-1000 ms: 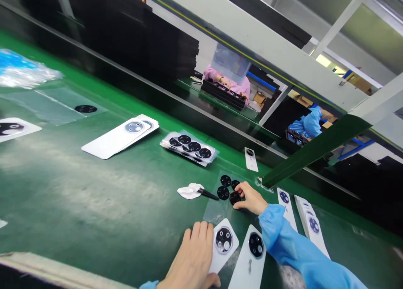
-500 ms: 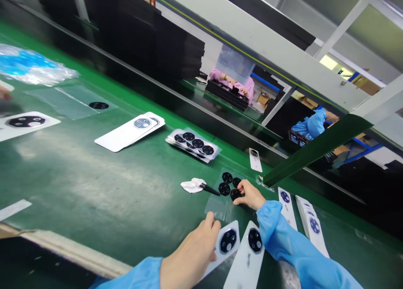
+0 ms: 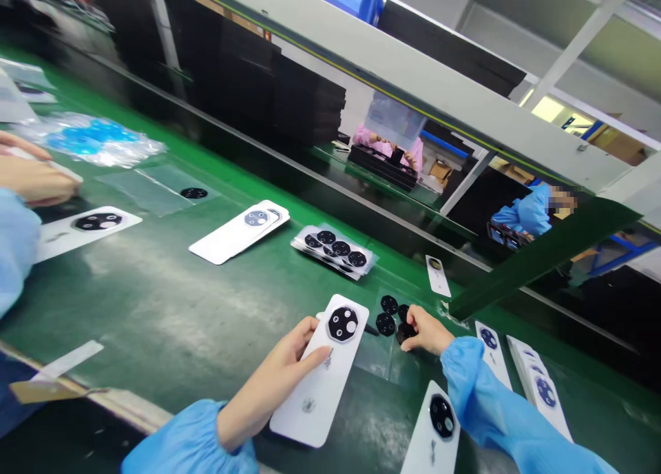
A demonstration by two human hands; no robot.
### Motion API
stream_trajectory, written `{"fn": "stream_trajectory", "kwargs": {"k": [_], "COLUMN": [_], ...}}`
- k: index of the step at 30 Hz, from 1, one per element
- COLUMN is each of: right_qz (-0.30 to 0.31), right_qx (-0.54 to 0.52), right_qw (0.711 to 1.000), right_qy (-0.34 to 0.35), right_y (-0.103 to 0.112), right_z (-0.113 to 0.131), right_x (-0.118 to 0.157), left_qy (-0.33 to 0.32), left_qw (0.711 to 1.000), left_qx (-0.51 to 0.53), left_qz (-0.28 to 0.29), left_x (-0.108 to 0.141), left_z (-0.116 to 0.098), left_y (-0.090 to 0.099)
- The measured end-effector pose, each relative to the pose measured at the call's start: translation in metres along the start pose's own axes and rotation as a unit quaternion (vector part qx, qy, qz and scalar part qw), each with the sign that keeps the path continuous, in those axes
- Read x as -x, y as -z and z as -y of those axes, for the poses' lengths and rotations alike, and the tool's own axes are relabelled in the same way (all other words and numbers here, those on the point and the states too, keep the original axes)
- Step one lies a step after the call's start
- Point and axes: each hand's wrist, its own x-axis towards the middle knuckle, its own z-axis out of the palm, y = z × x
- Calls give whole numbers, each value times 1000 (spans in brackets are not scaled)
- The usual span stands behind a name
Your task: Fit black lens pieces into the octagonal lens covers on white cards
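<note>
My left hand [image 3: 281, 374] grips the edge of a white phone back panel [image 3: 338, 381] with a black camera cover on its upper end, thumb lying on its face. To the right, my right hand [image 3: 427, 331] pinches at a black octagonal camera cover [image 3: 404, 333] on a clear plastic film [image 3: 379, 353]. Other black covers [image 3: 385, 324] lie on that film beside my fingers. Below my right forearm rests another white phone back panel [image 3: 426, 446] with a black cover. A black pointed tool [image 3: 370, 330] is mostly hidden behind the held panel.
Stacked films of black covers [image 3: 333, 250] and white panels [image 3: 232, 233] lie on the green table [image 3: 170, 322]. More panels [image 3: 540, 384] are at right. A green post [image 3: 542, 257] slants down to the table. At left, a co-worker's hand [image 3: 36, 178] holds a white piece.
My left hand has lifted the white phone back panel up and left from beside the other panel. My right hand stays at the black covers. The view has shifted slightly; the co-worker's hands have entered more.
</note>
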Motion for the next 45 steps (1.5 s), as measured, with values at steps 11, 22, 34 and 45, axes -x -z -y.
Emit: {"fn": "stream_trajectory", "kwargs": {"k": [11,22,34,45], "right_qz": [-97,-96,-48,-70], "right_qx": [-29,-49,-101,-105], "right_qw": [993,984,990,989], "right_qy": [66,139,88,82], "right_y": [-14,-14,-4,-7], "right_z": [3,-1,-2,-2], "right_x": [34,45,44,44], "left_qy": [37,-20,27,29], "left_qw": [977,992,986,983], "left_qx": [202,122,163,179], "left_qz": [57,19,3,14], "left_x": [-42,-19,-23,-24], "left_z": [3,3,2,4], "left_y": [-45,-21,-12,-10]}}
